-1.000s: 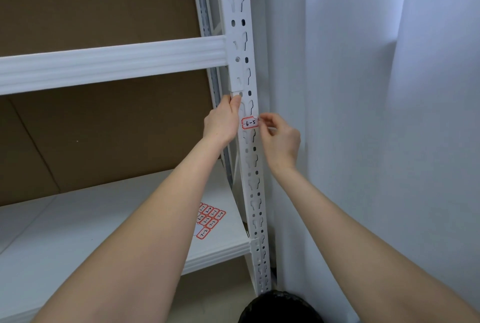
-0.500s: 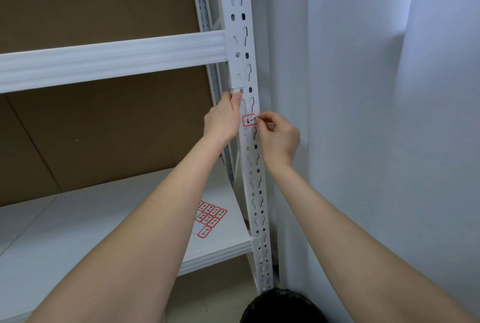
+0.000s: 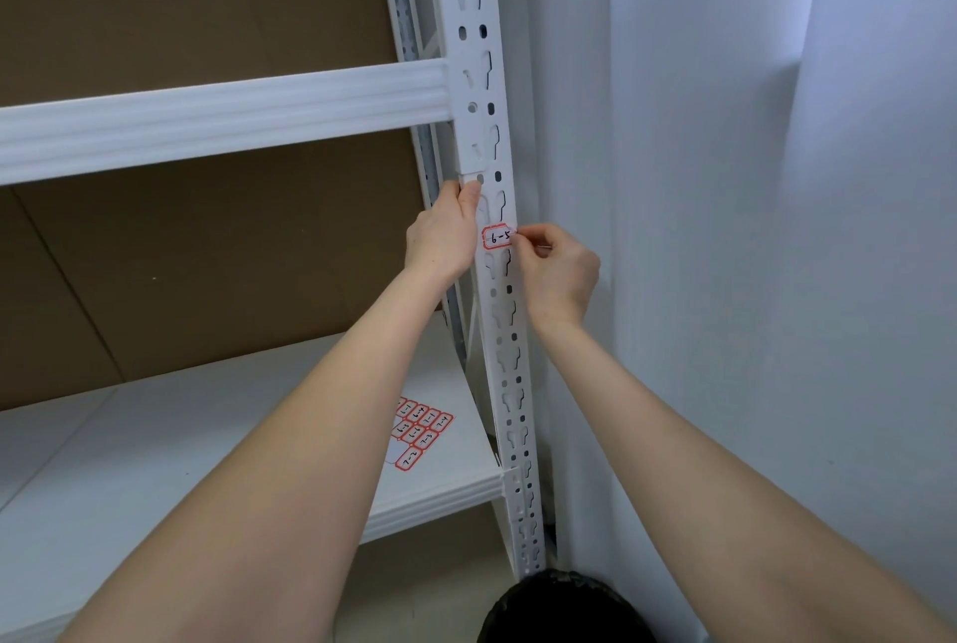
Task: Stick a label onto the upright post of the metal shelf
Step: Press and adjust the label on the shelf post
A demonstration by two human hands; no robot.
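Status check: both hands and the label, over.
Left hand grips upright post. Right hand pinches label by its right edge, against post face. Nothing in the way.

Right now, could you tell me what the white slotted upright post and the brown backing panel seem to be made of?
White slotted upright post: likely sheet metal, painted smooth white; crisp punched keyhole slots suggest it. Brown backing panel: probably cardboard, matte; straight crease lines and a flap seam show.

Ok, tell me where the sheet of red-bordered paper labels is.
In the head view the sheet lies on the lower white shelf board, near its right end, just left of the white perforated metal post.
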